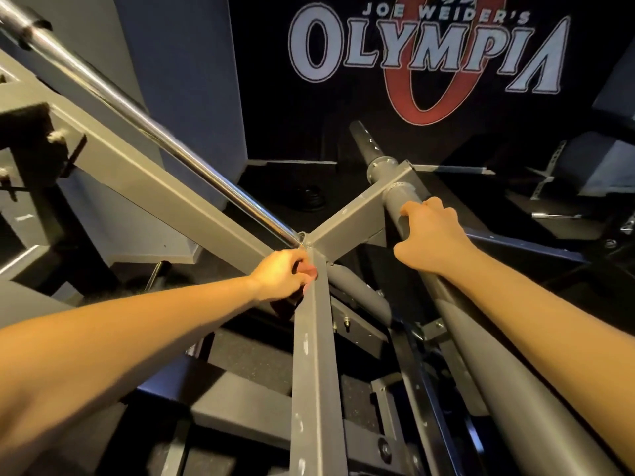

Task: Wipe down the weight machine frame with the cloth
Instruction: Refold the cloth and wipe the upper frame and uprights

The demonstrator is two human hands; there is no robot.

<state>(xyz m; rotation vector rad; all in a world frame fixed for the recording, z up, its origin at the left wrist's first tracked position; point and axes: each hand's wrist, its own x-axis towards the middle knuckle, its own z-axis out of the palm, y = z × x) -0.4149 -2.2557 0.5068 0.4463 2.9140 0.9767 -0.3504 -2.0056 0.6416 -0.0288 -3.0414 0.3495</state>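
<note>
The grey weight machine frame (316, 355) has square beams that meet at a welded joint in the middle of the view. My left hand (283, 274) is curled against the left side of that joint. A small reddish bit of cloth (308, 269) shows between its fingers; the rest of the cloth is hidden under the hand. My right hand (429, 235) grips the thick round grey tube (481, 355) that slopes down to the right of the joint, with its fingers wrapped over the top.
A chrome guide rod (137, 115) runs from the upper left down into the joint. A black banner (429, 56) with large lettering hangs on the far wall. Dark rubber floor, a weight plate (309, 199) and more frame parts lie below.
</note>
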